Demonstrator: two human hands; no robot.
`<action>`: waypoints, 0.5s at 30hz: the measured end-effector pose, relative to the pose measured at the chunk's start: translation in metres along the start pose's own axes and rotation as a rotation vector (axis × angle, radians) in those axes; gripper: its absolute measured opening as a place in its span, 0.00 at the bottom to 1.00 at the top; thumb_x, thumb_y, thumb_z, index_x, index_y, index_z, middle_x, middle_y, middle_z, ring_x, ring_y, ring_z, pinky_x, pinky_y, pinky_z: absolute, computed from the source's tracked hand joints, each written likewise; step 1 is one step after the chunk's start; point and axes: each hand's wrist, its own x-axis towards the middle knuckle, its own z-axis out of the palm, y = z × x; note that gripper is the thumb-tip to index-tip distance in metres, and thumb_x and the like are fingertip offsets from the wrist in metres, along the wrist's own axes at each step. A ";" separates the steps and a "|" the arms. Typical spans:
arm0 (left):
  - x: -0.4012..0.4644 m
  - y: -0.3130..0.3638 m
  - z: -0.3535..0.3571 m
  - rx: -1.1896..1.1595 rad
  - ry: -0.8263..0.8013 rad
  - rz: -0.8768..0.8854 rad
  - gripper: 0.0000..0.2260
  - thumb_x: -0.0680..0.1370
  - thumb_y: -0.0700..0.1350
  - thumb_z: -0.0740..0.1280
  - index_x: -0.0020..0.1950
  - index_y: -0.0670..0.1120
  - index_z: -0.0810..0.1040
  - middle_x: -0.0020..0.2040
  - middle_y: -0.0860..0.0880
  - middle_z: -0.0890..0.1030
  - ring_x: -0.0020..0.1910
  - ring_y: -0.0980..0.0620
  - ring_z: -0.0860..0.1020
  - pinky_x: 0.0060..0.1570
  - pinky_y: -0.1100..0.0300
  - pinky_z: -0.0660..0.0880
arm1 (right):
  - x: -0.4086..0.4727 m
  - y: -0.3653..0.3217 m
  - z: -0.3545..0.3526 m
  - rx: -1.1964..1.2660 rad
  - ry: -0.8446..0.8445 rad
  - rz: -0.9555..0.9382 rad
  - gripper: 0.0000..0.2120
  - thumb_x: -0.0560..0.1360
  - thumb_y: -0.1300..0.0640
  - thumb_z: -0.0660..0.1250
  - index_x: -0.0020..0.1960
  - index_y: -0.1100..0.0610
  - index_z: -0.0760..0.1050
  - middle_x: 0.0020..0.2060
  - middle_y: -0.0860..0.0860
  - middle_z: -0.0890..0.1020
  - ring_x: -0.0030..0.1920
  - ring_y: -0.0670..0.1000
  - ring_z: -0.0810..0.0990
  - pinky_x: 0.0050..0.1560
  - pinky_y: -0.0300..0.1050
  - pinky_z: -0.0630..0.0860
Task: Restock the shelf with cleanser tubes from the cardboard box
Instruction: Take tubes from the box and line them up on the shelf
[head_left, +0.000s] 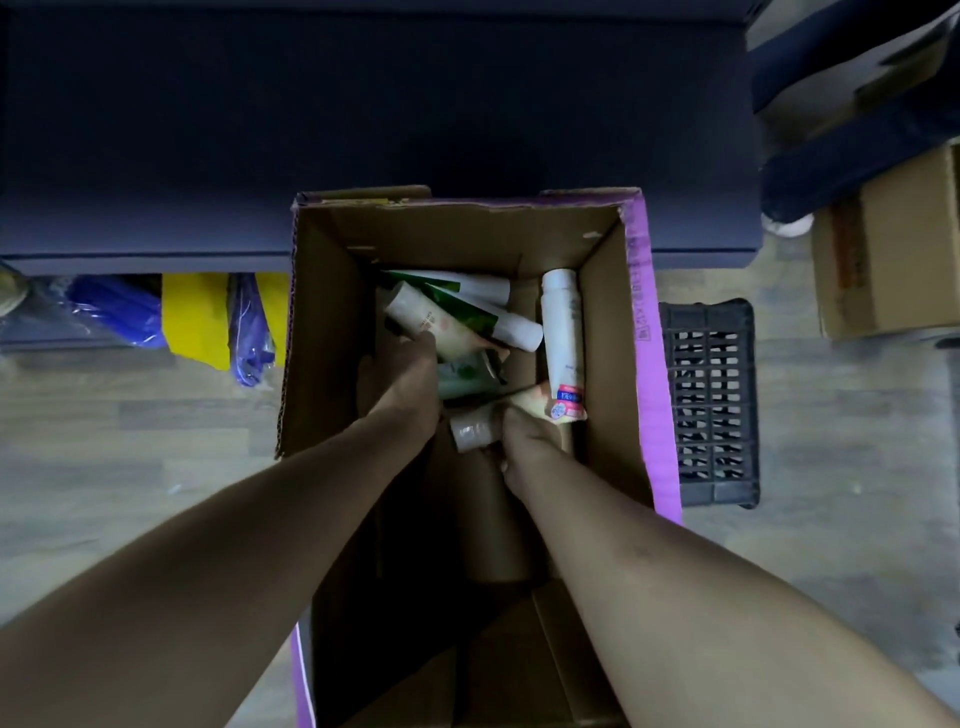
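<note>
An open cardboard box (605, 332) with purple outer sides stands on the floor below me. Several cleanser tubes lie jumbled at its far end, white, cream and green. Both my arms reach down into it. My left hand (402, 382) grips a cream tube (423, 319) that lies slanted on the pile. My right hand (524, 441) is curled round a beige tube (472, 428) near the box's middle. A white tube with a pink label (561, 338) lies along the right wall, beside my right hand. My fingertips are hidden among the tubes.
A dark blue shelf top (363, 114) spans the view beyond the box. Blue and yellow packets (197, 317) sit beneath it at the left. A black plastic crate (709, 400) stands right of the box, and another cardboard box (893, 260) sits at far right.
</note>
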 end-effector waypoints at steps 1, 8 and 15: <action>-0.001 0.000 0.000 0.000 -0.036 -0.025 0.19 0.77 0.47 0.69 0.65 0.42 0.73 0.60 0.40 0.77 0.59 0.40 0.76 0.58 0.50 0.71 | 0.003 0.004 -0.001 0.008 0.016 0.052 0.28 0.61 0.43 0.70 0.59 0.49 0.77 0.51 0.51 0.84 0.48 0.55 0.85 0.49 0.56 0.83; -0.029 0.003 -0.027 -0.341 -0.195 -0.127 0.26 0.67 0.57 0.76 0.58 0.45 0.76 0.52 0.46 0.80 0.51 0.45 0.80 0.46 0.57 0.75 | -0.132 -0.033 -0.022 -0.138 -0.245 0.280 0.05 0.80 0.58 0.63 0.45 0.56 0.72 0.39 0.54 0.78 0.38 0.52 0.77 0.49 0.53 0.79; -0.048 0.004 -0.053 -0.488 -0.203 -0.206 0.24 0.72 0.56 0.72 0.63 0.46 0.75 0.55 0.44 0.81 0.54 0.43 0.79 0.48 0.58 0.73 | -0.153 -0.051 -0.023 -0.386 -0.083 -0.109 0.16 0.77 0.58 0.60 0.65 0.55 0.72 0.52 0.54 0.81 0.52 0.58 0.81 0.54 0.46 0.78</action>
